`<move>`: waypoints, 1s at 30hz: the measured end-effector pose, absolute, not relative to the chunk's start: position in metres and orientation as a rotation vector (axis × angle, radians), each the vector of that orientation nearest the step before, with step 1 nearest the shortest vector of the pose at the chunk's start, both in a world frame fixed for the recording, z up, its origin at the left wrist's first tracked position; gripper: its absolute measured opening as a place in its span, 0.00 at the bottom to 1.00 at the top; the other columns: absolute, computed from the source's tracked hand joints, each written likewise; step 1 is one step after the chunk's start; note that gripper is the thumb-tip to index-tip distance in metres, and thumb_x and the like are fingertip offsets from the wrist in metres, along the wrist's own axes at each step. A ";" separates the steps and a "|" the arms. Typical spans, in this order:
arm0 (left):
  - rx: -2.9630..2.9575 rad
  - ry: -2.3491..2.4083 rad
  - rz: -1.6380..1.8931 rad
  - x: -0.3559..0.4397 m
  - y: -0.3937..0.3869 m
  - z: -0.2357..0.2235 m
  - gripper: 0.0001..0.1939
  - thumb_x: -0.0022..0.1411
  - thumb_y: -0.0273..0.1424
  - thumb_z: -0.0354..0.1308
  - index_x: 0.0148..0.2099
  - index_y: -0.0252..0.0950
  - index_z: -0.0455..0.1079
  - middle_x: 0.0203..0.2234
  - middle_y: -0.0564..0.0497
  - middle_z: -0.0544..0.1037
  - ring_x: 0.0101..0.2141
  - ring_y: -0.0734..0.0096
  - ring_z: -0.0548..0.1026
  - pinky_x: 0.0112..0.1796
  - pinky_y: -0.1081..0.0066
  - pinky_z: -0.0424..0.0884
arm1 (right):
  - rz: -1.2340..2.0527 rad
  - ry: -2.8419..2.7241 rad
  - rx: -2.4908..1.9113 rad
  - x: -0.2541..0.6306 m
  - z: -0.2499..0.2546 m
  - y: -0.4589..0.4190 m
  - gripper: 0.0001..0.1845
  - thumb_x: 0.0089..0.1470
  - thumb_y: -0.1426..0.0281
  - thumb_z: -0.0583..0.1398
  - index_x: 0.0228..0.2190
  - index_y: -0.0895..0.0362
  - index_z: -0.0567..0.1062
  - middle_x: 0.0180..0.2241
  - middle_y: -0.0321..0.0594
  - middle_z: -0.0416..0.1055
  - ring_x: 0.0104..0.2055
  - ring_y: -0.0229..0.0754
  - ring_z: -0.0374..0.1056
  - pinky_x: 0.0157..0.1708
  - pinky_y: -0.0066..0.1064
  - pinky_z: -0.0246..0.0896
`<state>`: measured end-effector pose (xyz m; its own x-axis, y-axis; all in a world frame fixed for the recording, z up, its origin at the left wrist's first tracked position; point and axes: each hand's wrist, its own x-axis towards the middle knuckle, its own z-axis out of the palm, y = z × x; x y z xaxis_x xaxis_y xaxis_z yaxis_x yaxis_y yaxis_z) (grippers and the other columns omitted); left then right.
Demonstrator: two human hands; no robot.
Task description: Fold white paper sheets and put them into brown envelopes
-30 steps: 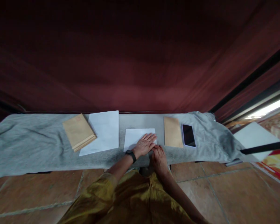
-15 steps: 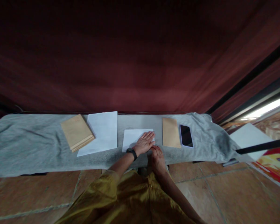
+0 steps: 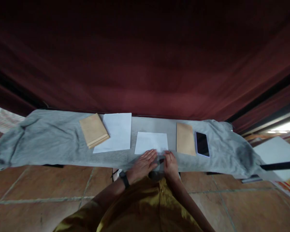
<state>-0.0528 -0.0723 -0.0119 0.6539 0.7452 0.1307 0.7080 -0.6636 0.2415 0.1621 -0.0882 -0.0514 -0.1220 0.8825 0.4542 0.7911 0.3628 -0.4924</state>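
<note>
A white sheet of paper [image 3: 151, 141], apparently folded, lies flat on the grey cloth in front of me. My left hand [image 3: 142, 165], with a dark watch on its wrist, rests flat with its fingers stretched over the sheet's near edge. At the near right corner, the curled fingers of my right hand [image 3: 171, 163] press on the paper; the thumb's grip is partly hidden. To the left lies a larger stack of white paper [image 3: 119, 130], overlapped by a pile of brown envelopes [image 3: 93, 129]. One brown envelope [image 3: 185, 138] lies right of my hands.
The grey cloth [image 3: 60, 138] covers a long narrow surface against a dark red curtain [image 3: 145, 80]. A phone [image 3: 202, 144] lies beyond the single envelope. At far right are a white board [image 3: 277, 154] and a dark bar [image 3: 280, 165]. Tiled floor [image 3: 62, 190] shows below.
My left hand has slid from the sheet's right side toward me and left, down to its near edge. My right hand stays by the near right corner. The view has shifted left.
</note>
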 end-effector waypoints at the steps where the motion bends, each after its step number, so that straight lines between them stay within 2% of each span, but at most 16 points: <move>1: 2.675 1.282 0.346 -0.056 -0.070 -0.013 0.31 0.76 0.44 0.41 0.74 0.36 0.49 0.71 0.45 0.56 0.70 0.68 0.53 0.68 0.61 0.54 | 0.165 -1.924 -1.453 0.162 -0.052 -0.088 0.18 0.60 0.80 0.49 0.47 0.57 0.72 0.50 0.50 0.72 0.57 0.51 0.65 0.59 0.50 0.63; 4: 2.590 1.565 0.402 -0.064 -0.062 -0.018 0.32 0.76 0.44 0.39 0.74 0.32 0.47 0.70 0.40 0.57 0.70 0.62 0.53 0.67 0.56 0.55 | 0.148 -1.907 -1.476 0.162 -0.052 -0.086 0.17 0.62 0.78 0.50 0.47 0.56 0.72 0.48 0.49 0.73 0.55 0.51 0.66 0.56 0.49 0.64; 7: 2.543 1.723 0.418 -0.066 -0.059 -0.025 0.32 0.76 0.44 0.39 0.73 0.30 0.49 0.69 0.38 0.58 0.70 0.58 0.54 0.67 0.53 0.56 | 0.117 -1.897 -1.506 0.159 -0.047 -0.080 0.16 0.63 0.76 0.50 0.48 0.56 0.73 0.49 0.49 0.74 0.55 0.51 0.66 0.59 0.51 0.61; 12: 2.497 1.760 0.419 -0.055 -0.056 -0.027 0.31 0.76 0.41 0.37 0.73 0.30 0.51 0.70 0.40 0.57 0.70 0.58 0.52 0.68 0.52 0.53 | 0.144 -1.999 -1.456 0.132 -0.035 -0.056 0.22 0.67 0.71 0.47 0.58 0.59 0.69 0.61 0.52 0.67 0.66 0.50 0.58 0.62 0.50 0.58; 17: 2.424 1.824 0.289 -0.046 -0.033 -0.022 0.29 0.75 0.34 0.35 0.72 0.27 0.52 0.71 0.41 0.54 0.71 0.60 0.49 0.69 0.55 0.49 | 0.122 -2.204 -1.574 0.099 -0.027 -0.024 0.26 0.70 0.67 0.46 0.64 0.60 0.64 0.68 0.51 0.59 0.71 0.52 0.50 0.67 0.51 0.47; 22: 2.334 1.968 0.298 -0.053 -0.023 -0.027 0.30 0.75 0.37 0.37 0.73 0.29 0.50 0.71 0.42 0.53 0.71 0.61 0.48 0.69 0.56 0.46 | 0.019 -2.258 -1.703 0.106 -0.035 -0.007 0.27 0.70 0.64 0.48 0.66 0.57 0.62 0.69 0.50 0.57 0.70 0.53 0.53 0.67 0.53 0.44; 30: 2.102 2.125 0.489 -0.057 -0.027 -0.027 0.32 0.74 0.39 0.41 0.71 0.22 0.54 0.70 0.34 0.55 0.70 0.53 0.51 0.68 0.53 0.50 | -0.093 -2.073 -1.813 0.137 -0.052 -0.010 0.31 0.71 0.61 0.46 0.68 0.62 0.58 0.69 0.55 0.55 0.69 0.55 0.54 0.67 0.53 0.44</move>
<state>-0.0571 -0.0267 -0.0272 -0.0337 0.9890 0.1440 0.9526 -0.0119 0.3040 0.1366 -0.0103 -0.0515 -0.0925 0.9409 0.3259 0.9662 0.1640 -0.1991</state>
